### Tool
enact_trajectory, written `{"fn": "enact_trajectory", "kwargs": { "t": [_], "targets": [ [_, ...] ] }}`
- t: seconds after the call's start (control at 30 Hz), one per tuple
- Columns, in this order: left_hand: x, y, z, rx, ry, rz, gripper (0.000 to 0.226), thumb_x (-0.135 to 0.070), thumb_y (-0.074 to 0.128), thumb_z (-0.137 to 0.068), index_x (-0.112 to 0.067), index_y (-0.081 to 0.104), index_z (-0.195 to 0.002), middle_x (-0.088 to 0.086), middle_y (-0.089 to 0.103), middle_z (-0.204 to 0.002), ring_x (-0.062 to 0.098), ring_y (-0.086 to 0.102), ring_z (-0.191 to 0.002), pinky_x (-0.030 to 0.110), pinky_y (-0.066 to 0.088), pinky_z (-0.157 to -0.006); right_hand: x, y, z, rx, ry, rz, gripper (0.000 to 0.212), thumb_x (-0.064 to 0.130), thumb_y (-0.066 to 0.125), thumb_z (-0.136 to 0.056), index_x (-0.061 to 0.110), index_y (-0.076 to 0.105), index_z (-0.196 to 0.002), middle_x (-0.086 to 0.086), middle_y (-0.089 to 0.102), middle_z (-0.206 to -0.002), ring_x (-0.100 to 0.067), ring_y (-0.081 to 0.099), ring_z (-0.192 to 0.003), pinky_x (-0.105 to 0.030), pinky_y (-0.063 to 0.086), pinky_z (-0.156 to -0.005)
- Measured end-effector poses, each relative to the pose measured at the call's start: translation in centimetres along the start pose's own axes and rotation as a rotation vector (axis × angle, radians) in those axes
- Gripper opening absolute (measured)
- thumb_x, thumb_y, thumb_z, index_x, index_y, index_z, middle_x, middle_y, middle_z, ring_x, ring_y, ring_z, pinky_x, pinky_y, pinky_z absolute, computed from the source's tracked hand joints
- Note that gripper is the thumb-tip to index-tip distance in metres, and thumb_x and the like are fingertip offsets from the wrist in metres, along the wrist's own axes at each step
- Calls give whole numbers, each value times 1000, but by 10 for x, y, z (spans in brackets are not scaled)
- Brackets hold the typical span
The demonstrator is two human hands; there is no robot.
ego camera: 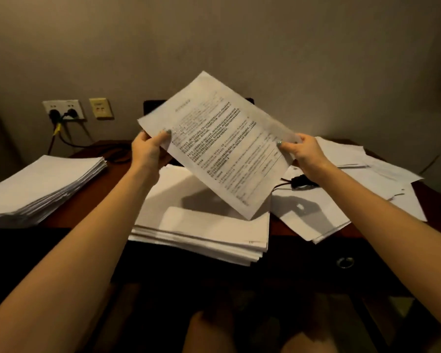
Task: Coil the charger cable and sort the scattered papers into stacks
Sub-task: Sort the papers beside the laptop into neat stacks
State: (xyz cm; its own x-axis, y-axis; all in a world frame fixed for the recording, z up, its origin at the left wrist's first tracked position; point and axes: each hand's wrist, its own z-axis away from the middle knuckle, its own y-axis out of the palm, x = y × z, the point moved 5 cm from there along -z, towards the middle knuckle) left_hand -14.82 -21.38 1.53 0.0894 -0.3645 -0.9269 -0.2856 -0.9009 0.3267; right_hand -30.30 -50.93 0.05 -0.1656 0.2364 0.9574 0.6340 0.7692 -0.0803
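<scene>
Across a dark wooden desk (92, 194) set against a plain wall, papers lay in three groups: a tall neat stack (41, 184) at the left, a second stack (201, 233) in the middle at the front edge, and a loose scattered pile (341, 174) at the right. Above the second stack, a printed sheet (222, 149) was held up, tilted, between both hands. The left hand (148, 151) pinched its left edge, thumb on the printed face; the right hand (306, 154) pinched the right edge likewise. A black charger cable (301, 181) lay on the loose scattered pile, just beneath the right wrist and partly hidden. Wall sockets (63, 109) holding plugs sat at the far left
</scene>
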Motion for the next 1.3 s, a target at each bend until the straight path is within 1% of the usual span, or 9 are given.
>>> {"fn": "enact_trajectory", "kwargs": {
  "t": [0.13,0.23,0.33,0.53,0.63,0.77,0.93,1.13,1.3],
  "targets": [
    [-1,-50,22,-54,9,-172,15,3,68,-71,-8,58,-68,31,66,-97,47,67,-90,67,51,-78,-6,13,7,99,31,55,6,2,62,-89,5,61,-95,-9,63,-86,-19,63,-73,-25,56,-59],
    [-4,-67,42,-75,38,-428,24,10,60,-74,-5,47,-61,17,54,-69,30,64,-64,38,59,-62,-14,25,15,137,23,163,11,-1,63,-87,5,60,-96,-8,62,-86,-19,61,-75,-21,54,-59],
    [-3,-92,54,-98,30,-734,10,1,62,-74,3,60,-64,12,52,-60,12,57,-44,26,51,-58,-27,37,18,156,37,348,10,6,69,-83,8,60,-86,-9,62,-90,-21,60,-82,-28,51,-68],
    [21,-131,63,-16,-175,-1272,13,-19,74,-76,-8,69,-82,10,67,-91,29,61,-87,44,52,-80,-49,58,29,175,-51,730,25,23,73,-83,7,67,-101,-4,60,-95,-20,55,-89,-30,41,-71],
    [18,-123,54,-22,-92,-1427,30,-30,77,-77,-19,58,-98,5,61,-109,29,56,-101,43,49,-84,-48,46,30,102,-102,809,38,28,75,-81,11,63,-113,-7,59,-108,-25,56,-101,-31,44,-78],
    [19,-66,32,124,182,-1428,38,-37,71,-84,-20,58,-116,9,58,-119,35,51,-111,51,48,-89,-42,14,25,53,-173,921,33,28,69,-84,11,65,-112,-14,58,-116,-32,50,-114,-39,45,-92],
    [40,58,36,254,542,-1316,37,-34,65,-90,-10,63,-117,13,63,-117,36,55,-109,51,47,-88,-40,-52,19,-103,-91,900,29,29,62,-91,8,67,-110,-14,63,-115,-28,57,-106,-37,47,-88],
    [83,186,10,342,534,-1335,31,-40,64,-87,-15,66,-105,5,67,-110,27,60,-104,40,51,-85,-61,-141,-1,-190,204,955,54,41,64,-89,2,57,-126,-18,58,-128,-34,53,-116,-41,46,-95],
    [132,272,-22,631,513,-1235,31,-35,62,-90,-11,67,-109,4,66,-114,23,57,-109,33,44,-85,-96,-183,-7,-103,413,1104,84,65,65,-76,7,50,-134,-16,47,-140,-35,44,-126,-45,42,-102]
  ]
}}
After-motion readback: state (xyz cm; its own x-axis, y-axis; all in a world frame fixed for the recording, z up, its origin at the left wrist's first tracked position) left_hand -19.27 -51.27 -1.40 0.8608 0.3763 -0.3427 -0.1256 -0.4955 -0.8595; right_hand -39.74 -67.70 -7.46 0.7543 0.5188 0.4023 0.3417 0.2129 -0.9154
